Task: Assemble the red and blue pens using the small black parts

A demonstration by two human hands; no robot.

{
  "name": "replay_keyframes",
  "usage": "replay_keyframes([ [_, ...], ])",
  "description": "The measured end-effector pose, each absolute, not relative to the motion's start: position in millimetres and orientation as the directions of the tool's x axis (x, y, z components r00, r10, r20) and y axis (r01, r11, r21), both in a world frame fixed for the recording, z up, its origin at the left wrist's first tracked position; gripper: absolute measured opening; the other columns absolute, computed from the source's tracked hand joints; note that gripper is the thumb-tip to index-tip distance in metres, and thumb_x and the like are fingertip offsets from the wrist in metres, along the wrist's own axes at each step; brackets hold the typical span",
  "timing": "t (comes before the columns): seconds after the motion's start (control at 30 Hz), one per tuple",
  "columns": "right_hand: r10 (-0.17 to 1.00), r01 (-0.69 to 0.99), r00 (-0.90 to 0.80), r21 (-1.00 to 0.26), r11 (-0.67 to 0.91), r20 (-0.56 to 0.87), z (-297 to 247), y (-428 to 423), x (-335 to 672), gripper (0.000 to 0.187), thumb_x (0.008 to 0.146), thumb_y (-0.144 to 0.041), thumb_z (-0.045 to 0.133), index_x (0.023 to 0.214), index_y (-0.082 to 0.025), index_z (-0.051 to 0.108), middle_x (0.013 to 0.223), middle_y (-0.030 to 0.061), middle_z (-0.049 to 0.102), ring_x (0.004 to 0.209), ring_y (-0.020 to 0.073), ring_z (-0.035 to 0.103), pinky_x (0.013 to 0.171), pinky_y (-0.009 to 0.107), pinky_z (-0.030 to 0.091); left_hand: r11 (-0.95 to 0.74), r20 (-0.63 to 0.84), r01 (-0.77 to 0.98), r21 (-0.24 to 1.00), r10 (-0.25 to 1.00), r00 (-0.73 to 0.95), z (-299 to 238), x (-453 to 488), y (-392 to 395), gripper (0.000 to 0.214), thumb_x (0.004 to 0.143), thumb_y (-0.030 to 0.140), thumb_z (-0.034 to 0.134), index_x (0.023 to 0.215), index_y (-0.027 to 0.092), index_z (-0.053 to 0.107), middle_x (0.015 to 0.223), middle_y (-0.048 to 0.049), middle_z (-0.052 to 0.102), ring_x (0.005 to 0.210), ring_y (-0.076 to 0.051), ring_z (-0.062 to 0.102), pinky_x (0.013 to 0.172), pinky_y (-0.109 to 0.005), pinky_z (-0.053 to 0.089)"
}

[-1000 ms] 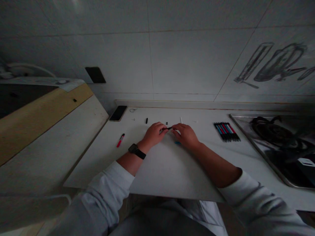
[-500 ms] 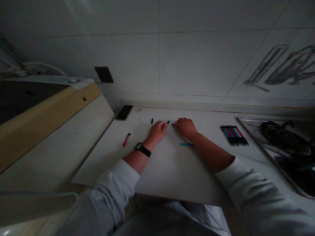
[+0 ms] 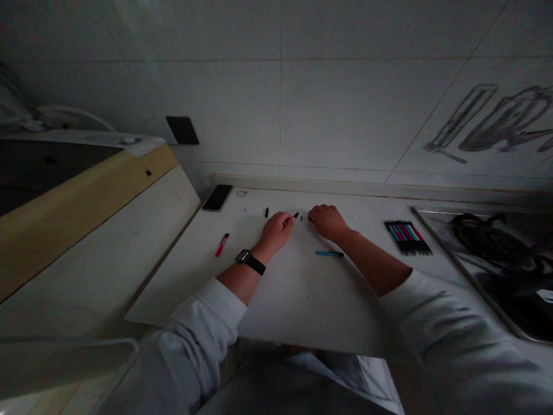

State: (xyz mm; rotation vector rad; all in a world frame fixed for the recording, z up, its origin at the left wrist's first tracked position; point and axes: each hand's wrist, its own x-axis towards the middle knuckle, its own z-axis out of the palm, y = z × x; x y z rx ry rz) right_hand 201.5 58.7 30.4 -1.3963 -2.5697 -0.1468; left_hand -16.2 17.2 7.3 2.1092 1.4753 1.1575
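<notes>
My left hand [image 3: 277,229] is closed, pinching a small black pen part [image 3: 296,215] that sticks out past the fingertips. Just right of it a tiny dark piece [image 3: 301,218] stands or lies on the white counter. My right hand [image 3: 329,223] rests a little farther right, fingers curled in; anything between them is hidden. Below that hand lies a blue pen barrel [image 3: 329,253] with a dark end. Another short black piece [image 3: 266,212] is left of my left hand, and a red pen part with a black end [image 3: 222,244] lies farther left.
At the right, several pens [image 3: 408,237] in blue, red and black lie in a row beside a gas stove [image 3: 496,248]. A phone [image 3: 217,197] and a thin ring [image 3: 242,193] are at the back left. A tiled wall [image 3: 337,115] rises behind the counter.
My right hand has moved slightly right, away from the tiny dark piece, which now shows apart from its fingers. My left hand has hardly moved. More of the blue barrel is visible.
</notes>
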Motion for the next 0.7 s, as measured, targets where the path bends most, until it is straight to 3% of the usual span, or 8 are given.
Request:
replay_keyframes([
  [0.1, 0.846, 0.859, -0.455, -0.114, 0.499, 0.278, 38, 49, 207, 0.019, 0.098, -0.019, 0.054, 0.102, -0.021, 0.072, 0.101, 0.0118, 0.074, 0.096, 0.0254, 0.064, 0.087, 0.038, 0.044, -0.443, 0.431, 0.612, 0.655, 0.885, 0.178, 9, -15, 16, 0.013, 0.097, 0.026, 0.060, 0.092, 0.019, 0.070, 0.092, -0.0047, 0.067, 0.087, -0.018, 0.062, 0.083, -0.031, 0.050],
  [0.2, 0.853, 0.816, -0.384, -0.303, 0.493, 0.355, 40, 33, 215, 0.017, 0.096, -0.021, 0.055, 0.102, -0.021, 0.071, 0.100, 0.0097, 0.074, 0.093, 0.0239, 0.065, 0.087, 0.037, 0.048, -0.490, 0.444, 0.587, 0.645, 0.865, 0.235, 12, -12, 13, 0.008, 0.094, 0.025, 0.065, 0.093, 0.019, 0.071, 0.094, -0.0053, 0.068, 0.090, -0.019, 0.063, 0.085, -0.033, 0.051],
  [0.33, 0.894, 0.622, -0.211, -0.651, 0.435, 0.396, 26, 14, 224, 0.010, 0.092, -0.030, 0.059, 0.094, -0.023, 0.066, 0.091, 0.0060, 0.073, 0.084, 0.0209, 0.067, 0.082, 0.036, 0.052, -0.544, 0.461, 0.557, 0.627, 0.836, 0.299, 13, -9, 8, 0.007, 0.093, 0.024, 0.068, 0.092, 0.019, 0.073, 0.094, -0.0054, 0.070, 0.093, -0.020, 0.065, 0.088, -0.035, 0.051],
  [0.43, 0.931, 0.408, -0.059, -0.843, 0.351, 0.359, 13, 8, 225, 0.021, 0.088, -0.043, 0.063, 0.090, -0.023, 0.061, 0.084, 0.0035, 0.069, 0.078, 0.0191, 0.065, 0.076, 0.033, 0.053, -0.565, 0.455, 0.548, 0.617, 0.824, 0.338, 13, -7, 6, 0.008, 0.094, 0.025, 0.069, 0.095, 0.020, 0.074, 0.096, -0.0055, 0.071, 0.095, -0.020, 0.065, 0.089, -0.035, 0.051],
  [0.7, 0.955, 0.135, -0.122, -0.949, 0.285, 0.270, 9, 3, 217, 0.029, 0.083, -0.050, 0.068, 0.089, -0.023, 0.059, 0.079, 0.0004, 0.064, 0.075, 0.0165, 0.061, 0.074, 0.032, 0.051, -0.572, 0.429, 0.549, 0.610, 0.820, 0.378, 17, -4, -1, 0.007, 0.092, 0.026, 0.071, 0.095, 0.021, 0.075, 0.093, -0.0043, 0.072, 0.091, -0.019, 0.066, 0.086, -0.034, 0.051],
])
